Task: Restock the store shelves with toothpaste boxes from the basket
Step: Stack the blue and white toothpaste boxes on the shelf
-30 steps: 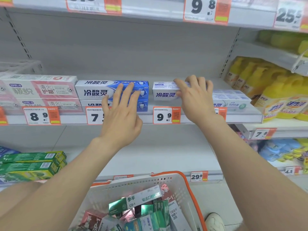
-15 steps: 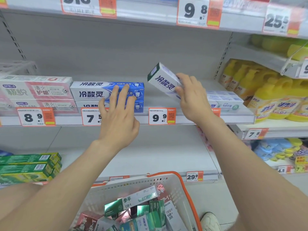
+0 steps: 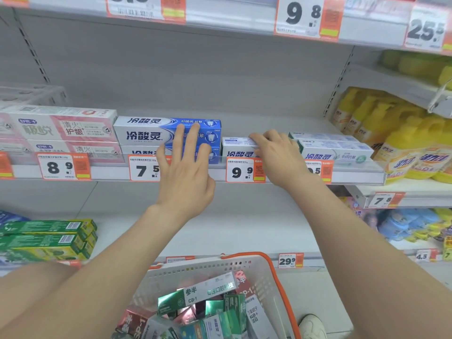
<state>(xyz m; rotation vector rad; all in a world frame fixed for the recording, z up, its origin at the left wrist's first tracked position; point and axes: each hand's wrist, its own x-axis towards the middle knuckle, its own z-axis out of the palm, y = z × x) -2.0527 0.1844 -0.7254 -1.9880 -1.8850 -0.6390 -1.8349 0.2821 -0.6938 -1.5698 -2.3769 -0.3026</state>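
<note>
The right hand (image 3: 276, 157) has a narrow grip. Its fingers curl over the top edge of a white box (image 3: 238, 149), and the thumb is hidden, so how firmly it pinches is hard to say. The box lies flat on the shelf (image 3: 269, 123), under the fingertips and just left of the palm. Its long axis runs left to right along the shelf front, above the 9.9 price tag (image 3: 244, 171). It sits between the blue boxes (image 3: 151, 135) on its left and the white-and-green boxes (image 3: 337, 152) on its right, close to both.

The left hand (image 3: 186, 172) holds nothing. Its fingers are straight and laid flat against the face of the blue stack.

The next stock lies the other way, down and toward the person in the basket (image 3: 281, 277), where loose boxes (image 3: 210, 289) are jumbled at odd angles. Both hands are well above it, and the left looks slightly nearer its middle.
</note>
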